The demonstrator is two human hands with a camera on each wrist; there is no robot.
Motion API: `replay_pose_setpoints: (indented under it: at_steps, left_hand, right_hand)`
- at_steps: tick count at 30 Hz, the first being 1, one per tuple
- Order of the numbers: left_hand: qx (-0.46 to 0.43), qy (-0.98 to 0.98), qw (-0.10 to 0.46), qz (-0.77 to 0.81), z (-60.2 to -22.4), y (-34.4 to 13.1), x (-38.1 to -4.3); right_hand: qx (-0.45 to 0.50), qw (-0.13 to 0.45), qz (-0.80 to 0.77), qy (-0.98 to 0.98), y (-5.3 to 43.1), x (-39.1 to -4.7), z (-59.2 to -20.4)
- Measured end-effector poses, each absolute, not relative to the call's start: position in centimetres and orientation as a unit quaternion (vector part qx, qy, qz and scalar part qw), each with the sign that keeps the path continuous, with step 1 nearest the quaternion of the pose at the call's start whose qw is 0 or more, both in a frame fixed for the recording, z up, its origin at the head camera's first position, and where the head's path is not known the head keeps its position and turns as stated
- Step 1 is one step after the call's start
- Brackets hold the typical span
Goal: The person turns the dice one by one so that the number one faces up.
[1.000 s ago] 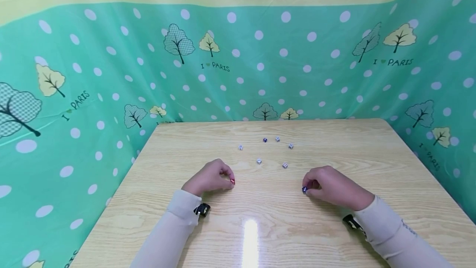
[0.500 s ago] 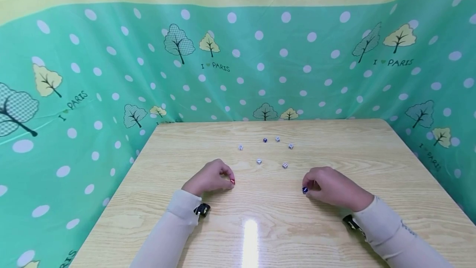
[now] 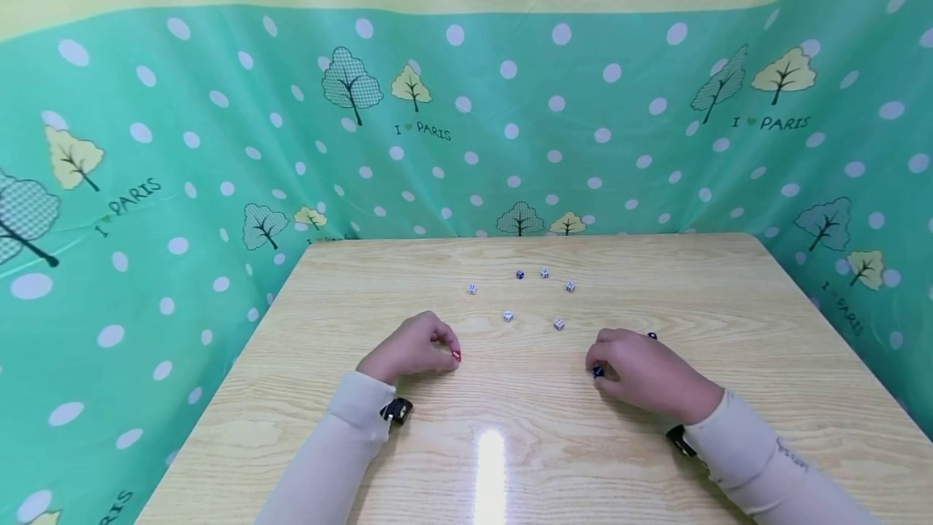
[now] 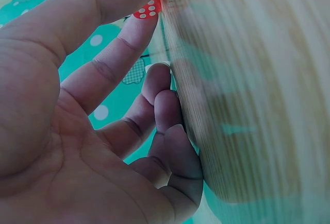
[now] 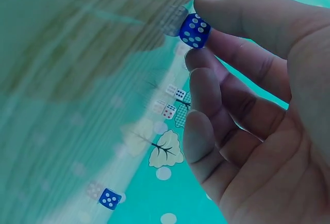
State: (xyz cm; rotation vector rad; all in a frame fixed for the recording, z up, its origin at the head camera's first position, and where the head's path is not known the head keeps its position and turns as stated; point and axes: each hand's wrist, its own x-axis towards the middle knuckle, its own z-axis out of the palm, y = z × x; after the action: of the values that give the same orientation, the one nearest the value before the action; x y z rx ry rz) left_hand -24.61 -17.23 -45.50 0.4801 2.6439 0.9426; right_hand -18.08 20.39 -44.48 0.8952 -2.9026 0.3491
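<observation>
My left hand (image 3: 415, 344) rests low over the table, pinching a red die (image 3: 456, 356) between thumb and finger. White pips show on that die (image 4: 147, 11) in the left wrist view, and its other fingers curl loosely against the tabletop. On the right, my right hand (image 3: 649, 371) has thumb and fingers around a dark blue die (image 3: 598, 372). Close up, this blue die (image 5: 195, 31) stands at the table surface beneath the thumb tip, fingers behind it. Just beyond the right knuckles, another blue die (image 3: 652, 336) peeks out, mostly hidden by the hand.
Several white dice lie farther back, among them one at the left (image 3: 472, 289) and one nearer the middle (image 3: 558, 324). A dark blue die (image 3: 520, 275) sits at the back. Patterned green cloth (image 3: 510, 128) surrounds the wooden table (image 3: 364, 274).
My right hand has shifted slightly left around its blue die, which has turned a little. Another blue die now shows behind that hand. The left hand stays still.
</observation>
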Motion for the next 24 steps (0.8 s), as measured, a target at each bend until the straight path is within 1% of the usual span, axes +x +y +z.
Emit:
replay_pose_setpoints:
  at_steps: [11,24]
  left_hand:
    - [0.164,0.918,0.148,0.33,-45.34,-17.28,-24.48]
    - [0.182,0.916,0.145,0.327,-45.17,-17.34,-24.26]
  right_hand:
    - [0.303,0.042,0.113,-0.945,20.29,-18.0,-44.09]
    - [0.277,0.016,0.16,-0.947,20.62,-18.21,-44.11]
